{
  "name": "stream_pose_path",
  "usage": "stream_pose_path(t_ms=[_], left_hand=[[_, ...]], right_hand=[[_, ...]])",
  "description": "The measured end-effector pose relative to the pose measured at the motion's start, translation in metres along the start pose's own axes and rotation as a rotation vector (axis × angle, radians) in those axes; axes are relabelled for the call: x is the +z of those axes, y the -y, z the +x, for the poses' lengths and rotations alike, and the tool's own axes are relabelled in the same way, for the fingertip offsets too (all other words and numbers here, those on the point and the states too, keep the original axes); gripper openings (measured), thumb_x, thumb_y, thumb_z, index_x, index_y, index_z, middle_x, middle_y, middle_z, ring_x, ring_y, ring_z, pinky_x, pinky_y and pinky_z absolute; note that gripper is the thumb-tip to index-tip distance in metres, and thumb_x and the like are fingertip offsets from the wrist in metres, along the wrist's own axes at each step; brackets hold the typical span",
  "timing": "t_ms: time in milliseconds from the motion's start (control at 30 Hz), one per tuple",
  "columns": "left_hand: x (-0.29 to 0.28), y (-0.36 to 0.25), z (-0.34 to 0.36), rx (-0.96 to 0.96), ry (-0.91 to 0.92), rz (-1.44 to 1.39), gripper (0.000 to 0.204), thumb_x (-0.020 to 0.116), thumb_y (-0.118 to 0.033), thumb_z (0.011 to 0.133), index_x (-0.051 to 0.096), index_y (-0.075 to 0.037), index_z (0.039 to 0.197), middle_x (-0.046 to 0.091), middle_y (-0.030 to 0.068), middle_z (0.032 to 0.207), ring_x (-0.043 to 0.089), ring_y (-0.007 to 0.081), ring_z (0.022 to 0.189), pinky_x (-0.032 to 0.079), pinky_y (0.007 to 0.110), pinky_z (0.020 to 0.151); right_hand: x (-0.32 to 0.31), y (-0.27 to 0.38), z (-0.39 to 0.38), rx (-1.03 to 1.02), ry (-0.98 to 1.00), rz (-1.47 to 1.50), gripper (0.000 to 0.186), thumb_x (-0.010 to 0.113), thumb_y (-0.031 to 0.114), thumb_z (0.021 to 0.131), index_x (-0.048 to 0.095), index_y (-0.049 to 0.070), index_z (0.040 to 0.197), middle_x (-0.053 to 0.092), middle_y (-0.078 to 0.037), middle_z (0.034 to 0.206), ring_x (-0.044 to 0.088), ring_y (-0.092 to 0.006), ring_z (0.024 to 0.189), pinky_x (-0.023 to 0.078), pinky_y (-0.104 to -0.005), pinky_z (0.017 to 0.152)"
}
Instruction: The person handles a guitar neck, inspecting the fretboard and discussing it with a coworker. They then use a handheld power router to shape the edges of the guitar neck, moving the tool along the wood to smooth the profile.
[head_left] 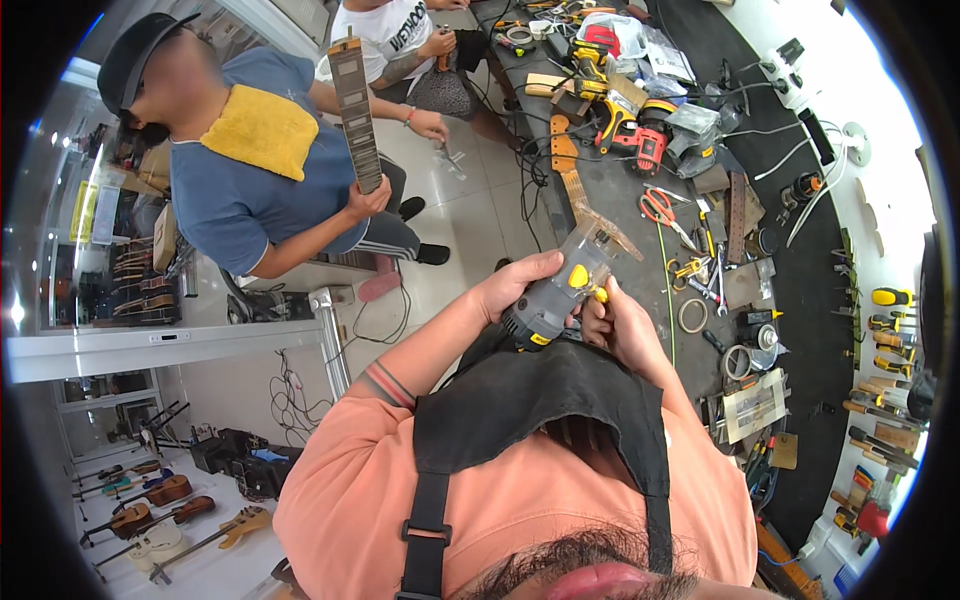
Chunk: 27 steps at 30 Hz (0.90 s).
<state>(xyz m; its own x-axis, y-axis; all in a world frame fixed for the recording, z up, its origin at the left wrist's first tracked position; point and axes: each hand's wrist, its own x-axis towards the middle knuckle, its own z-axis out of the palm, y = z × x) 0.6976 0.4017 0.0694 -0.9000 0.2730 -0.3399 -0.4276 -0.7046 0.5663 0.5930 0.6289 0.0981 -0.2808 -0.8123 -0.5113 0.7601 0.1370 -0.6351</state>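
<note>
A grey trim router (543, 309) with a clear plastic base and yellow parts is tilted in front of my black apron. My left hand (518, 285) wraps round its motor body from the left, thumb on top. My right hand (618, 325) is closed at the yellow knob (600, 295) on the router's right side; some of its fingertips are hidden. Just past the router's base lies a guitar neck (574, 187) with an orange headstock (563, 145), at the bench's left edge. Whether the base touches the neck, I cannot tell.
The dark bench (650, 270) carries orange-handled scissors (658, 207), a red power tool (650, 150), tape rolls (692, 315) and wrenches. To the left a person in blue (270, 160) holds a fretted neck (355, 115); another person sits behind. Cables (530, 190) hang beside the bench.
</note>
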Motion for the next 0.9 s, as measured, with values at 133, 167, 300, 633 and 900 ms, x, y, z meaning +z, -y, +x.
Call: stream_pose_path(t_ms=[133,167,300,633,900], left_hand=[[-0.001,0.0,-0.001,0.007,0.016,-0.01,0.067,0.054,-0.058,0.11,0.061,0.001,0.14,0.076,0.0208,0.114,0.08,0.034,0.094,0.067,0.044,0.085],[-0.002,0.0,-0.001,0.008,0.016,-0.021,0.067,0.054,-0.058,0.111,0.061,0.001,0.14,0.076,0.0209,0.113,0.08,0.0341,0.094,0.067,0.044,0.086],[-0.006,0.004,-0.001,0.015,0.016,-0.052,0.066,0.053,-0.058,0.111,0.061,0.002,0.139,0.076,0.0213,0.112,0.08,0.0346,0.095,0.066,0.044,0.087],[0.006,-0.007,-0.001,0.007,0.035,0.036,0.067,0.054,-0.058,0.11,0.062,0.001,0.139,0.076,0.0219,0.113,0.08,0.0338,0.095,0.066,0.044,0.086],[0.018,-0.013,0.004,0.015,0.133,0.102,0.065,0.058,-0.058,0.109,0.061,0.0,0.137,0.074,0.022,0.11,0.079,0.0323,0.094,0.065,0.042,0.084]], right_hand=[[-0.002,-0.014,0.007,-0.222,-0.039,-0.223,0.046,0.035,0.045,0.121,0.05,0.01,0.096,0.044,0.0,0.081,0.042,-0.0138,0.073,0.038,-0.0299,0.07],[-0.005,-0.019,0.009,-0.303,-0.024,-0.269,0.045,0.035,0.044,0.121,0.051,0.009,0.098,0.046,-0.001,0.084,0.043,-0.0139,0.075,0.038,-0.0294,0.071],[-0.005,-0.025,0.008,-0.409,-0.072,-0.411,0.037,0.036,0.036,0.122,0.053,0.007,0.107,0.052,-0.002,0.094,0.046,-0.0128,0.081,0.039,-0.0279,0.074],[-0.018,-0.022,0.005,-0.395,-0.028,-0.417,0.041,0.035,0.041,0.121,0.052,0.004,0.125,0.058,-0.006,0.107,0.055,-0.0171,0.097,0.045,-0.0326,0.089],[-0.008,-0.007,0.016,-0.469,0.037,0.068,0.091,0.034,0.073,0.111,0.03,0.004,0.169,0.045,-0.016,0.167,0.043,-0.0301,0.153,0.031,-0.0455,0.127]])
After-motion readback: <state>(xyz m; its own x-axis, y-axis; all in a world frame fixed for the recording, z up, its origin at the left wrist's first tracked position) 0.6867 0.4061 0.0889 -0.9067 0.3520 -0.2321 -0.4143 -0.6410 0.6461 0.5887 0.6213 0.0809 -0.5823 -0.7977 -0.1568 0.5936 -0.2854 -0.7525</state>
